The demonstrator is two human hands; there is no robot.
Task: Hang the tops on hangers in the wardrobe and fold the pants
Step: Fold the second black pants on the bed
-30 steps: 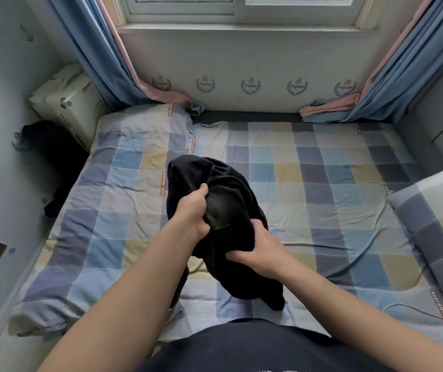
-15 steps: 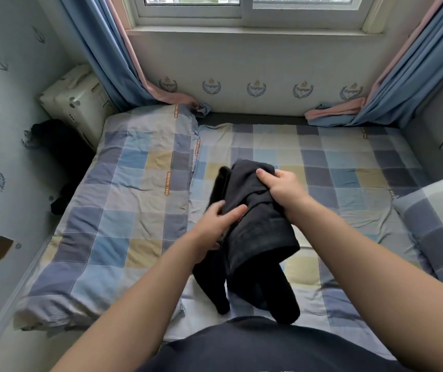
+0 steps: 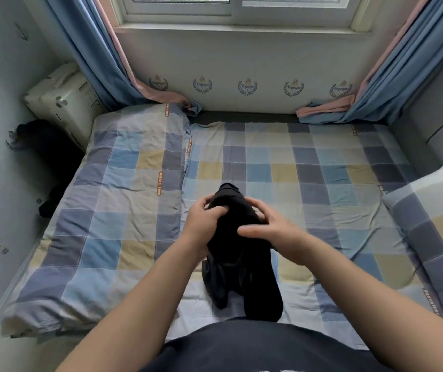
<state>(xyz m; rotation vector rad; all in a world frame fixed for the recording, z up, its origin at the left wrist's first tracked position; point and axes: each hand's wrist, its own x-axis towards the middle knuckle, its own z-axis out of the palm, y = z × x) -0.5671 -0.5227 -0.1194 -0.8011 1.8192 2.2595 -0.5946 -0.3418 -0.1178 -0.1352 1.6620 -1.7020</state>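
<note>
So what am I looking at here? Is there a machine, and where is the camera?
No machine here: these are a person's two bare hands. Every picture comes from one wide-angle camera worn on the person's head, looking forward and down, so the arms reach in from below. The left hand and right hand both grip a bunched black garment above a bed with a checked cover; whether it is a top or pants I cannot tell. A checked pillow lies at the right, and a window with blue curtains is behind the bed.
</note>
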